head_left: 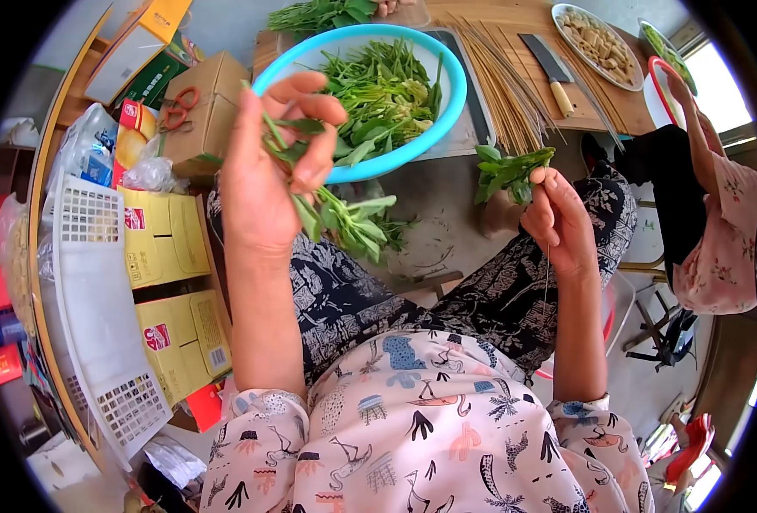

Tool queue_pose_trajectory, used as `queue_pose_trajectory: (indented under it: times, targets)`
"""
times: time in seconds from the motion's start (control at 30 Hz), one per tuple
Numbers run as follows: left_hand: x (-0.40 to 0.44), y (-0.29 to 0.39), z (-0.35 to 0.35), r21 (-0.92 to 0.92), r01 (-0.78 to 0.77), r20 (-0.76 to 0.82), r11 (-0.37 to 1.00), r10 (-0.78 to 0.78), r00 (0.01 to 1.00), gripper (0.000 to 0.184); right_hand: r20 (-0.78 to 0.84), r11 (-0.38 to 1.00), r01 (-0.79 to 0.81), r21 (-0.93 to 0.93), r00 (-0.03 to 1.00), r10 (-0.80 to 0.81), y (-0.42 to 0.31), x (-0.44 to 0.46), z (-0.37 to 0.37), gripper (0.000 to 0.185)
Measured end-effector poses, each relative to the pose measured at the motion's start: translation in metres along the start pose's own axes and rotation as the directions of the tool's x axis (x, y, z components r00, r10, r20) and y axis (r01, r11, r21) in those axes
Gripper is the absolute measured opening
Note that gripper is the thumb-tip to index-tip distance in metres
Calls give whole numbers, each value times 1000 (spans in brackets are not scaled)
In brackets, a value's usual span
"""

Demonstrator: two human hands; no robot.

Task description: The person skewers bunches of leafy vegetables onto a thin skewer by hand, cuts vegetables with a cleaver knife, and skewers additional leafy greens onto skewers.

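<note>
My left hand point(267, 162) is raised at the near left rim of a blue-rimmed basin point(412, 154), its fingers curled round several leafy green stems point(357, 224) whose leaves hang below the palm. Cut leafy greens point(378, 98) are heaped in the basin. Over my right knee, my right hand point(562, 218) pinches a thin skewer between thumb and fingers. Bunched leafy greens point(512, 173) sit at its upper end, left of the fingertips, and its thin lower end points down past the palm.
Many thin sticks point(502, 85), a cleaver point(549, 68) and a plate of pale pieces point(600, 51) lie on the table. Another person point(720, 197) sits at right. Left are scissors point(177, 109) on a cardboard box, yellow boxes point(164, 235) and a white plastic rack point(96, 299).
</note>
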State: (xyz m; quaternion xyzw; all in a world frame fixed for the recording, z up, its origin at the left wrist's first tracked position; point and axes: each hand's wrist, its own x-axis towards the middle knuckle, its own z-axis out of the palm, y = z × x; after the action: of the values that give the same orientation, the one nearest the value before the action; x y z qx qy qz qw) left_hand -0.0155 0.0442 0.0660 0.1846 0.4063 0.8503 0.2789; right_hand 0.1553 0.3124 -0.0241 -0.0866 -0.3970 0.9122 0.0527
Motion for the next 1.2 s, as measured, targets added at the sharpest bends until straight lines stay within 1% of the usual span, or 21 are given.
queue_pose_trajectory:
  times: [0.07,0.1,0.13,0.2,0.23,0.27,0.37,0.43,0.53,0.57,0.67,0.73,0.8,0.83,0.87,0.9,0.93,1.0,1.1,1.13,1.2]
  targets:
    - [-9,-10,2,151,100,-71,984,-90,993,45,-12,1000,-3,-28,1000,2,1,-5,16,22]
    - [-14,-16,6,191,152,-65,970,-142,988,38,-40,999,-16,-48,999,14,0,-7,27,21]
    - [-20,-21,9,261,185,-17,948,-187,982,32,-41,997,-25,-70,999,22,0,-7,37,20]
    - [-28,-33,11,304,270,41,914,-296,954,28,-73,988,-32,-154,997,21,0,-8,58,19]
    - [-34,-38,16,337,271,55,902,-306,950,31,-96,972,-46,-232,995,24,-2,-9,72,17]
    - [-39,-42,22,370,272,68,888,-318,946,35,-64,965,-39,-259,998,23,-2,-10,80,18]
    - [-51,-55,22,399,273,133,875,-350,927,34,-110,946,-52,-319,994,18,1,-15,113,20]
    - [-57,-58,22,424,267,155,866,-359,920,33,-5,910,-28,-413,1000,28,2,-15,129,20]
    - [-65,-58,24,444,234,182,865,-343,922,31,44,904,7,-428,999,13,12,-12,143,20]
    - [-66,-56,23,467,241,187,851,-362,913,30,63,876,5,-483,998,29,14,-10,141,17]
    - [-69,-55,18,516,265,183,815,-407,895,30,108,894,32,-448,994,18,23,-6,134,14]
    - [-70,-58,15,539,280,182,794,-435,882,32,95,882,39,-470,995,6,23,-7,133,12]
    - [-69,-66,10,468,201,159,861,-306,939,30,82,867,48,-497,997,-8,23,-5,132,11]
    - [-68,-69,6,465,205,161,861,-310,937,30,38,872,46,-487,999,-31,23,-3,131,11]
    - [-66,-71,2,553,55,103,832,-134,986,31,-5,877,42,-478,999,-51,23,-1,129,10]
    - [-64,-72,-1,640,-81,62,764,54,997,32,-12,877,64,-476,997,-79,27,0,126,7]
    - [-62,-72,-4,662,-130,56,738,124,991,33,-15,877,58,-476,997,-74,27,2,125,7]
    - [-65,-58,4,565,80,-85,821,-38,996,27,-35,871,40,-489,997,-66,29,4,125,8]
    - [-65,-64,12,452,137,-125,881,-89,988,18,-47,871,22,-490,998,-52,34,9,127,9]
    - [-65,-65,10,451,138,-130,882,-89,988,18,-45,872,19,-490,998,-48,36,11,128,9]
    - [-64,-69,5,326,188,-168,927,-138,976,15,-27,863,16,-504,999,-35,38,13,128,10]
